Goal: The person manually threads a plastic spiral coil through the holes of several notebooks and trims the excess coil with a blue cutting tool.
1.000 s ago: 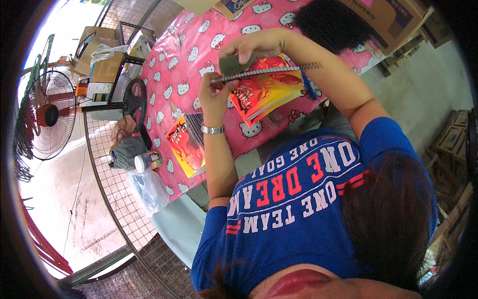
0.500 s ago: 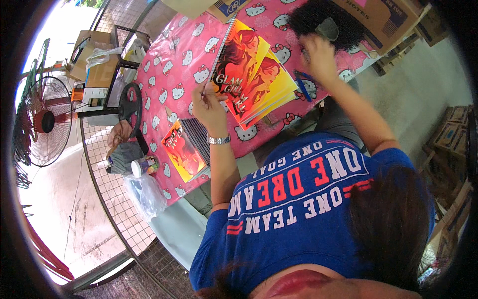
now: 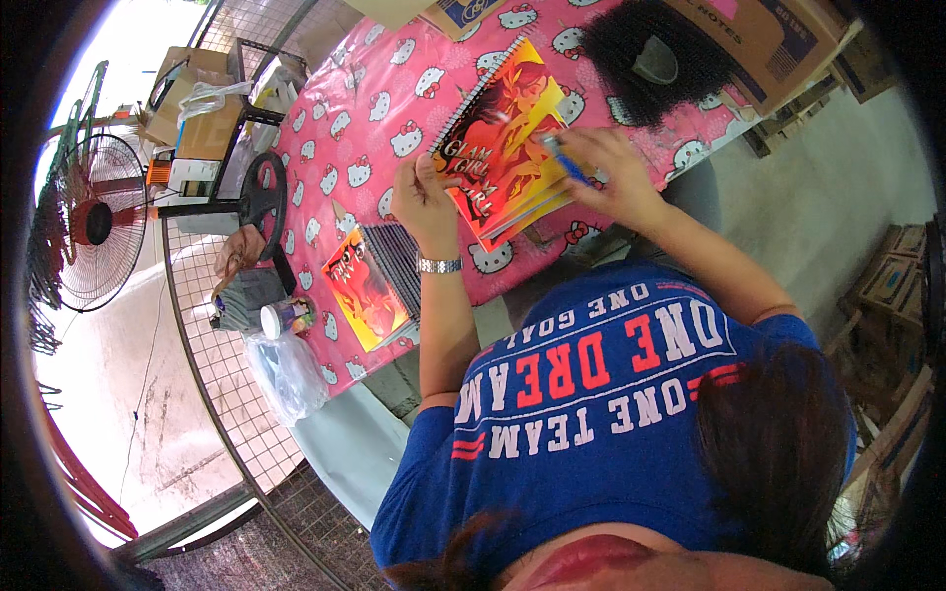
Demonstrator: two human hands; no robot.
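There is only one view, from a camera on the head of the person. It looks steeply down, over the blue shirt [image 3: 611, 394] and both forearms, to the pink table [image 3: 365, 128] in front. The table is near and fills the upper middle. The fisheye lens bends the edges, and a black rim surrounds the round picture. At the left side, a fan [image 3: 94, 222] is farther away.

Your hands are working a crowded table [image 3: 345, 128]: a notebook stack [image 3: 374, 286] is blocking the left, a black wig [image 3: 650, 54] and cardboard boxes [image 3: 778, 34] are closing off the far right; bare pink cloth is lying open beyond the spiral notebook [image 3: 503, 138].
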